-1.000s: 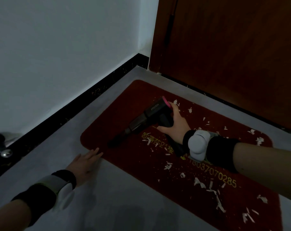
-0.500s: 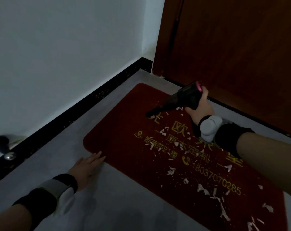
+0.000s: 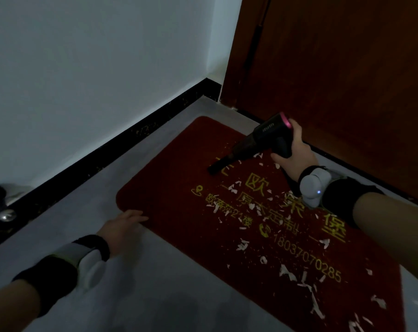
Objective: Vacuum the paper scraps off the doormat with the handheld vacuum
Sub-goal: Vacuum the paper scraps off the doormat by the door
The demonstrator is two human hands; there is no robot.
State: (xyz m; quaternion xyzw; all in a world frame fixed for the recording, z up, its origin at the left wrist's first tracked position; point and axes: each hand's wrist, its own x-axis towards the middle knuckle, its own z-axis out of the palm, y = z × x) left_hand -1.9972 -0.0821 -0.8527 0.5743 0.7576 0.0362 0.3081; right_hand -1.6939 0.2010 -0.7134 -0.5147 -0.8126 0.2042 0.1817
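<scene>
The right hand [image 3: 296, 152], right of centre in the frame, grips the handle of the black vacuum [image 3: 258, 142], fingers curled round the handle and thumb up near the pink ring at the rear of the body. The vacuum slopes down toward the left; its nozzle tip meets the mat [image 3: 179, 188] just above the gold lettering. The red mat runs diagonally from the upper centre to the lower right of the frame, lying on the grey floor [image 3: 136, 295]. White scraps [image 3: 287, 271] are scattered over the mat's centre and lower right part; the mat's left part shows almost none. The left hand [image 3: 121, 226], at lower left, lies flat with fingers straight and slightly spread, fingertips touching the mat's near left corner, palm on the floor. Each wrist carries a dark band with a white device. A brown door [image 3: 335, 80] fills the upper right, a white wall [image 3: 83, 68] the upper left.
</scene>
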